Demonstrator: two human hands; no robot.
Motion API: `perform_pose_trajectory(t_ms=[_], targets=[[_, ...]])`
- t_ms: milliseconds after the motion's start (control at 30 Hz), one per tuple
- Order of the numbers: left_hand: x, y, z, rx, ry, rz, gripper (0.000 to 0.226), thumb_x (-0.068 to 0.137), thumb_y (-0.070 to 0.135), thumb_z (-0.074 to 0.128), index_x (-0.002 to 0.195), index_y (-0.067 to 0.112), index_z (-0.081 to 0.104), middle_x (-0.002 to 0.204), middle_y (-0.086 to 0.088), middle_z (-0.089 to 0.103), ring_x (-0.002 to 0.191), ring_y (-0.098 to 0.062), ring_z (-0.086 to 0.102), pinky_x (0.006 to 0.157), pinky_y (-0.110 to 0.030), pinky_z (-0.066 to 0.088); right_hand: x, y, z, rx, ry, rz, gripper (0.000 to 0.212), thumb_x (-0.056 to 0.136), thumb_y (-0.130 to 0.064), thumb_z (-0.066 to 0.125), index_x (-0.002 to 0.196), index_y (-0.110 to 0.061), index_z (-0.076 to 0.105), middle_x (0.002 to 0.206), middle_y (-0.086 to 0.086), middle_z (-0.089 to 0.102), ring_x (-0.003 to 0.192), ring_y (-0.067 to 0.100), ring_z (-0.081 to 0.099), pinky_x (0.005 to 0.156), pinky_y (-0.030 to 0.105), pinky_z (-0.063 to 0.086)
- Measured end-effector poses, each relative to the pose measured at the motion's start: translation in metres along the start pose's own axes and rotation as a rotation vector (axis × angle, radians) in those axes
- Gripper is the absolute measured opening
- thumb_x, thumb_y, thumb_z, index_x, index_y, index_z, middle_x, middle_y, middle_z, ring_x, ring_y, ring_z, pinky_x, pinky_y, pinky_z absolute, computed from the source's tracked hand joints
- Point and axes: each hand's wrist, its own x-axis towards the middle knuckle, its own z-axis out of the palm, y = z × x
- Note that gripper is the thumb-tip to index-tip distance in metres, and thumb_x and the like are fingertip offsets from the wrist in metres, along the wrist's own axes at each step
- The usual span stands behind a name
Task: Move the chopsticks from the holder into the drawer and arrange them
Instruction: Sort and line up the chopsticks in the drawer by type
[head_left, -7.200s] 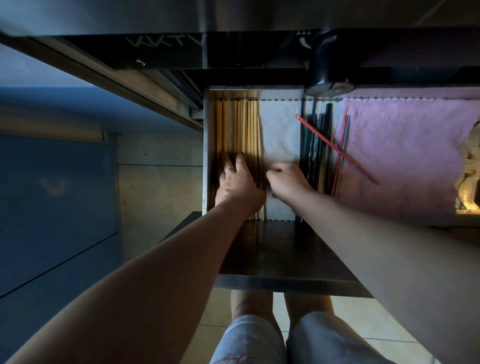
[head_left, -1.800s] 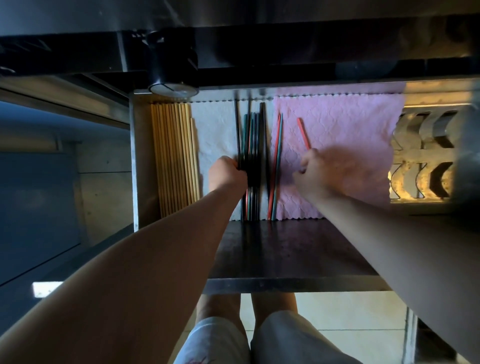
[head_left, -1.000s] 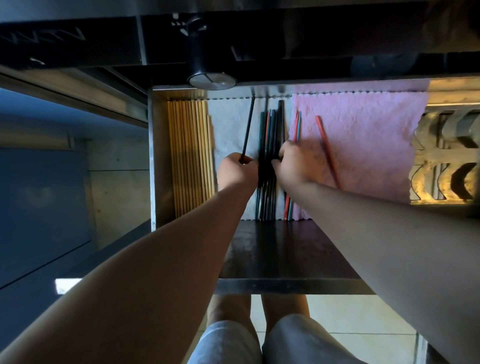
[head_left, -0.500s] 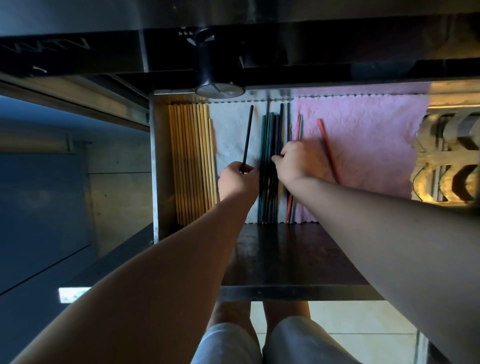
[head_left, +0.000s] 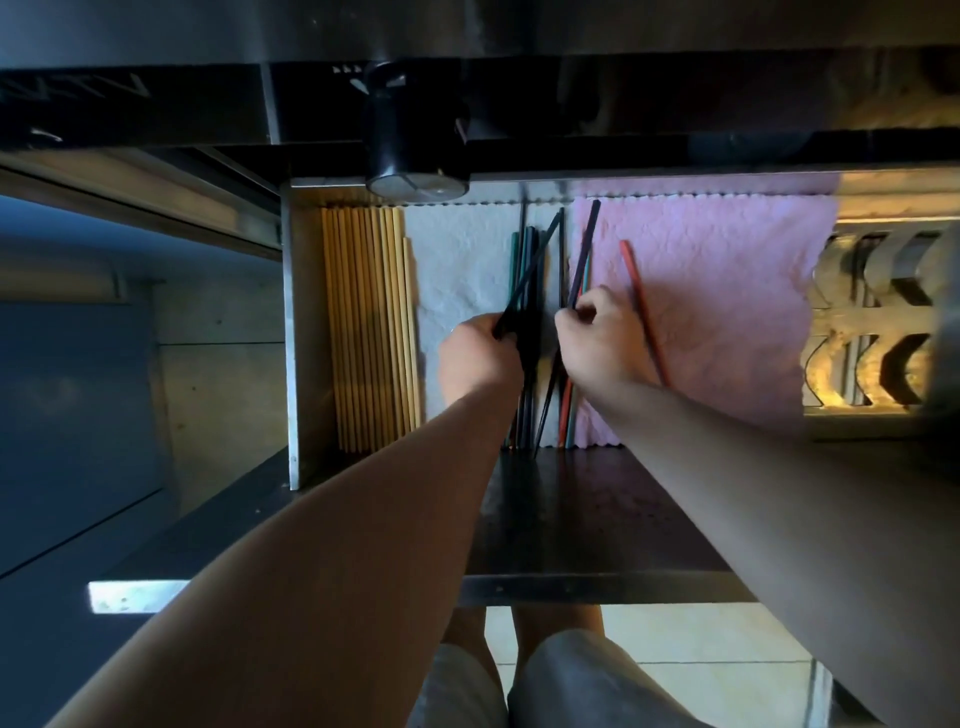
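Head | left hand (head_left: 475, 358) pinches slim black chopstick (head_left: 531, 271) | right hand (head_left: 602, 348): purple chopstick (head_left: 585, 254)

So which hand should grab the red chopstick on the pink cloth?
Probably the right hand: the red chopstick lies just beside it on the pink cloth; the left hand, gripping a black chopstick, sits beyond the dark bundle. The right does hold a purple chopstick, though.

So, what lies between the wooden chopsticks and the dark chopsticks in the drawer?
Bare white cloth, with the left hand over its near part; head view.
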Motion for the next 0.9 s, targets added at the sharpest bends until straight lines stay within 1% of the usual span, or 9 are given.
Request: perform_pose_trajectory(t_ms=[67, 100, 167, 233, 333, 433, 633, 767, 900], targets=[[0.002, -0.001, 0.003, 0.069, 0.041, 0.047, 0.027, 0.091, 0.015, 0.056, 0.113, 0.022, 0.071, 0.095, -0.002, 0.070, 0.083, -0.023, 0.065, 0.067, -0.029, 0.050, -0.002, 0.004, 0.001, 0.063, 0.023, 0.008, 0.018, 0.086, -0.020, 0.054, 0.099, -0.009, 0.062, 0.086, 0.006, 0.067, 0.079, 0.026, 0.061, 0.065, 0.030, 0.045], [0.003, -0.001, 0.005, 0.094, 0.062, 0.073, 0.026, 0.091, 0.015, 0.056, 0.112, 0.020, 0.069, 0.099, -0.003, 0.068, 0.086, -0.023, 0.063, 0.068, -0.030, 0.048, -0.002, 0.006, 0.000, 0.089, 0.038, 0.008, 0.018, 0.085, -0.019, 0.055, 0.097, -0.008, 0.063, 0.088, 0.009, 0.070, 0.083, 0.028, 0.063, 0.070, 0.032, 0.048], [0.004, -0.001, 0.009, 0.131, 0.070, 0.115, 0.023, 0.090, 0.015, 0.056, 0.109, 0.018, 0.068, 0.100, -0.005, 0.066, 0.086, -0.024, 0.061, 0.067, -0.030, 0.043, -0.002, 0.009, 0.000, 0.119, 0.044, -0.002, 0.018, 0.084, -0.017, 0.055, 0.096, -0.006, 0.063, 0.091, 0.012, 0.070, 0.087, 0.028, 0.063, 0.071, 0.031, 0.047], [0.004, 0.000, 0.012, 0.155, 0.057, 0.143, 0.023, 0.090, 0.015, 0.054, 0.107, 0.017, 0.069, 0.100, -0.006, 0.067, 0.086, -0.026, 0.061, 0.068, -0.031, 0.046, -0.001, 0.010, -0.002, 0.128, 0.027, -0.012, 0.017, 0.085, -0.015, 0.055, 0.096, -0.005, 0.063, 0.091, 0.012, 0.070, 0.086, 0.026, 0.063, 0.067, 0.027, 0.042], [0.004, 0.001, 0.014, 0.143, 0.079, 0.152, 0.030, 0.092, 0.015, 0.053, 0.117, 0.021, 0.068, 0.109, -0.006, 0.068, 0.094, -0.026, 0.063, 0.077, -0.033, 0.051, 0.000, 0.010, -0.003, 0.148, 0.023, -0.021, 0.016, 0.084, -0.016, 0.055, 0.094, -0.007, 0.063, 0.090, 0.011, 0.070, 0.085, 0.026, 0.064, 0.069, 0.029, 0.044], [0.004, 0.003, 0.015, 0.157, 0.087, 0.158, 0.034, 0.093, 0.012, 0.052, 0.124, 0.021, 0.065, 0.115, -0.005, 0.065, 0.099, -0.025, 0.063, 0.077, -0.031, 0.048, 0.001, 0.009, -0.003, 0.160, 0.008, -0.020, 0.015, 0.083, -0.017, 0.054, 0.092, -0.008, 0.062, 0.087, 0.010, 0.070, 0.082, 0.026, 0.064, 0.070, 0.031, 0.047], [0.003, 0.008, 0.017, 0.197, 0.084, 0.155, 0.037, 0.097, 0.012, 0.047, 0.132, 0.022, 0.058, 0.123, -0.006, 0.060, 0.104, -0.025, 0.061, 0.083, -0.036, 0.050, 0.000, 0.009, -0.006, 0.163, -0.007, -0.041, 0.010, 0.084, -0.015, 0.054, 0.090, -0.010, 0.060, 0.086, 0.008, 0.067, 0.076, 0.023, 0.059, 0.069, 0.032, 0.047], [0.001, 0.012, 0.019, 0.222, 0.064, 0.149, 0.040, 0.096, 0.009, 0.042, 0.131, 0.021, 0.056, 0.124, -0.007, 0.056, 0.101, -0.029, 0.061, 0.084, -0.038, 0.049, -0.003, 0.011, -0.007, 0.172, -0.003, -0.038, 0.011, 0.084, -0.014, 0.055, 0.091, -0.008, 0.061, 0.087, 0.011, 0.068, 0.078, 0.024, 0.059, 0.072, 0.034, 0.048], [0.000, 0.016, 0.022, 0.231, 0.037, 0.085, 0.041, 0.092, 0.003, 0.043, 0.130, 0.016, 0.053, 0.129, -0.009, 0.049, 0.102, -0.032, 0.061, 0.087, -0.041, 0.048, -0.003, 0.011, -0.008, 0.162, 0.003, -0.048, 0.011, 0.084, -0.014, 0.055, 0.089, -0.007, 0.061, 0.086, 0.012, 0.068, 0.076, 0.022, 0.058, 0.069, 0.032, 0.046]])
